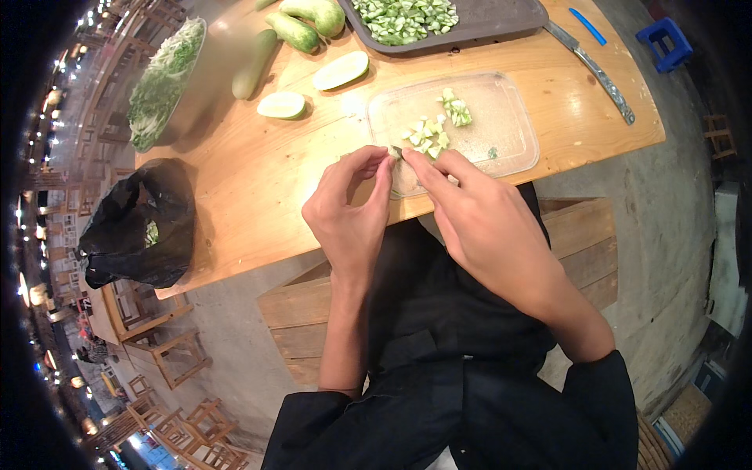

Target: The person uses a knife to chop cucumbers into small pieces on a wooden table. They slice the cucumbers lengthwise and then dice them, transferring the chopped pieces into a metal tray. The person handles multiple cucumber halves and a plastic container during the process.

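My left hand (352,202) pinches a small piece of cucumber (394,154) between thumb and fingertips, at the near left edge of a clear plastic lid (499,132). My right hand (479,214) grips a small knife (398,150); only a bit of its dark blade shows against the piece, and its handle is hidden in the hand. Chopped cucumber bits (427,134) lie on the lid just past my fingers. Farther back on it sits a second little clump of cut cucumber (457,107).
Cucumber halves (341,70) and whole cucumbers (292,32) lie behind. A dark tray (493,20) holds diced cucumber. At right rest a metal-handled knife (605,82) and a blue strip (587,26). Leftward stand a bowl of shredded vegetables (167,88) and a black plastic bag (141,223).
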A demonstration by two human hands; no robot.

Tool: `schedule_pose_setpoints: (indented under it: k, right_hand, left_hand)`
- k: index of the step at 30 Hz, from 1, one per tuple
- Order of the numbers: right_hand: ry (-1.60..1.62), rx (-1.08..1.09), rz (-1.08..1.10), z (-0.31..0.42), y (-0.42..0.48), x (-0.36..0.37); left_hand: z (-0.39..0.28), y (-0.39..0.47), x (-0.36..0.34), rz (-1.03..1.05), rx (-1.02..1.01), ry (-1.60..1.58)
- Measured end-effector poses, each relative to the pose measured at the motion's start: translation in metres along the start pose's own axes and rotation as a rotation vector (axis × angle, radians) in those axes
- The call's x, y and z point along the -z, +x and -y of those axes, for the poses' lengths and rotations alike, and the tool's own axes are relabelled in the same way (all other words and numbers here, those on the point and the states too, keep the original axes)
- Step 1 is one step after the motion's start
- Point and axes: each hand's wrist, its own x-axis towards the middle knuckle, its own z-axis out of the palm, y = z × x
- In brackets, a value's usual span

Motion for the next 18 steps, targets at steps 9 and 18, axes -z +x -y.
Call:
schedule_pose_setpoints:
  k: [9, 18]
  right_hand:
    - [-0.017, -0.070, 0.122, 0.010, -0.015, 0.026]
    - [-0.012, -0.040, 0.053, 0.004, 0.001, -0.001]
  left_hand:
    - [0.002, -0.001, 0.000, 0.000, 0.003, 0.021]
    - [0.003, 0.000, -0.001, -0.005, -0.001, -0.019]
